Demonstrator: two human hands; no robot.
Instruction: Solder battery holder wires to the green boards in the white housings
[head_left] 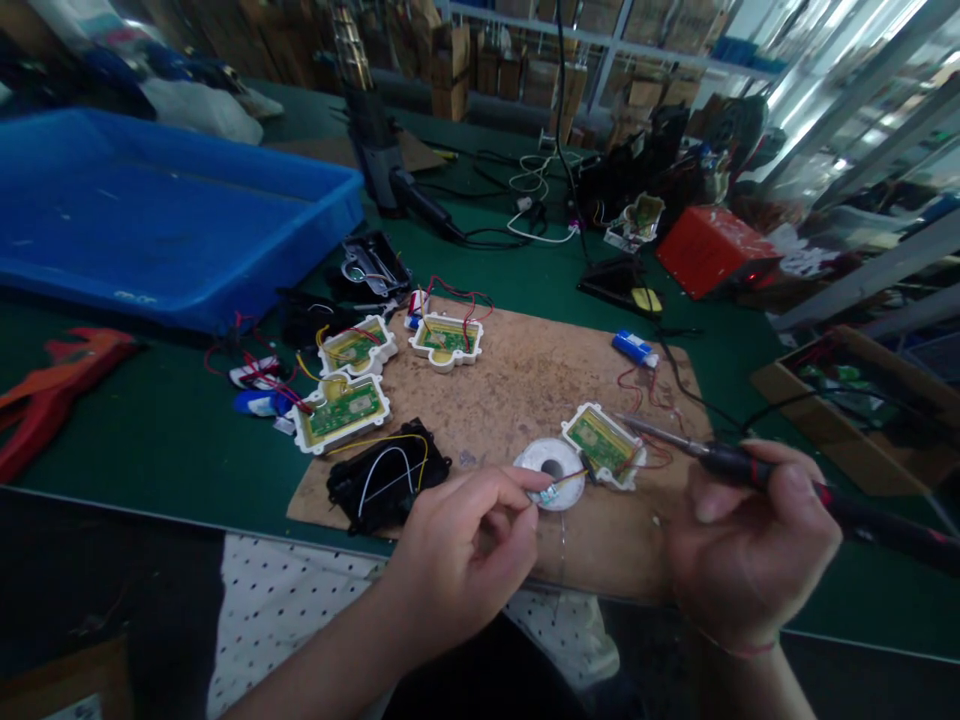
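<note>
My left hand (469,550) pinches a small part with thin wires (550,491) just over a white solder spool (551,465). My right hand (750,550) is wrapped round a soldering iron (731,462); its tip points left toward a white-framed green circuit board (604,443) on the brown work board (517,390). Three more white-framed circuit boards (341,408) with red and yellow wires lie at the board's left. A black housing (386,485) with white and yellow wires sits near my left hand.
A blue tray (150,215) stands at the back left, an orange-red tool (52,385) at the left edge. A red box (712,250), a blue battery cell (634,347), cables and a cardboard box (862,410) lie to the right on the green mat.
</note>
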